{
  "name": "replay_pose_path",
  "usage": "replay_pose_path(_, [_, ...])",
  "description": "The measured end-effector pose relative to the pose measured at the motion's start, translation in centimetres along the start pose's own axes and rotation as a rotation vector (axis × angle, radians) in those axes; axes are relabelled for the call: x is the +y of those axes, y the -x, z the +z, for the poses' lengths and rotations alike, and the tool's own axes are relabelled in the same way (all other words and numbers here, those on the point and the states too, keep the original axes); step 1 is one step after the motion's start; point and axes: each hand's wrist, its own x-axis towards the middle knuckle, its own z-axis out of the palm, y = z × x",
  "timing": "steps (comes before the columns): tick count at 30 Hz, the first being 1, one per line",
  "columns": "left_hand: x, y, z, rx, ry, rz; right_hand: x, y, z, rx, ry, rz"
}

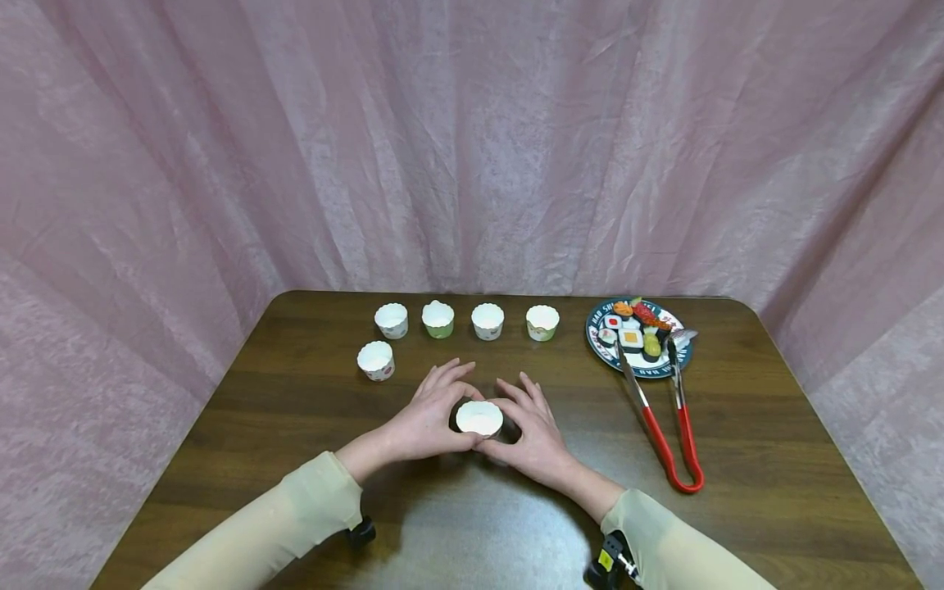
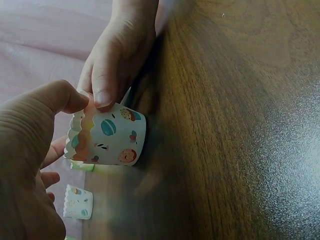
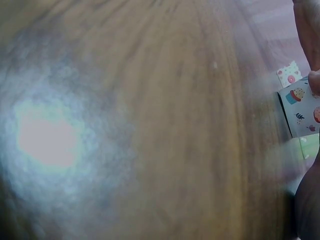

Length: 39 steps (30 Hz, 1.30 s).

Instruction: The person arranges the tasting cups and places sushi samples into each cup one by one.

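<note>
A white paper baking cup printed with small cakes stands upright between both hands at the middle of the table. My left hand holds its rim from the left, thumb in front. From the right, my right hand pinches the same rim, the two thumbs close together. In the left wrist view the cup shows its scalloped edge and printed side. Whether its base touches the wood cannot be told. Only part of the cup enters the right wrist view, at the right edge.
Several more paper cups, such as a green-based one, form a row along the back, with another cup nearer at left. At right, red-handled tongs lean on a blue-rimmed plate of sushi pieces. A pink curtain hangs behind.
</note>
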Motion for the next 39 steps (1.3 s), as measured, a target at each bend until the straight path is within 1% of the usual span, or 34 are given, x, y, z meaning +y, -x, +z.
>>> replay_pose_path(11, [-0.13, 0.07, -0.07, 0.005, 0.002, 0.001, -0.18, 0.05, -0.05, -0.004, 0.002, 0.011])
replay_pose_path(20, [-0.29, 0.24, 0.01, -0.016, -0.002, -0.002, -0.05, 0.09, 0.01, -0.007, -0.001, 0.021])
replay_pose_path(26, [-0.24, 0.24, 0.06, 0.005, 0.008, 0.01, -0.09, 0.09, 0.08, 0.016, -0.001, -0.008])
replay_pose_path(30, [-0.1, 0.25, -0.05, 0.001, 0.007, 0.007, -0.14, 0.1, 0.09, 0.027, 0.0, -0.016])
replay_pose_path(39, [-0.04, 0.19, -0.04, 0.0, 0.005, 0.005, 0.07, 0.11, 0.05, -0.002, -0.002, 0.017])
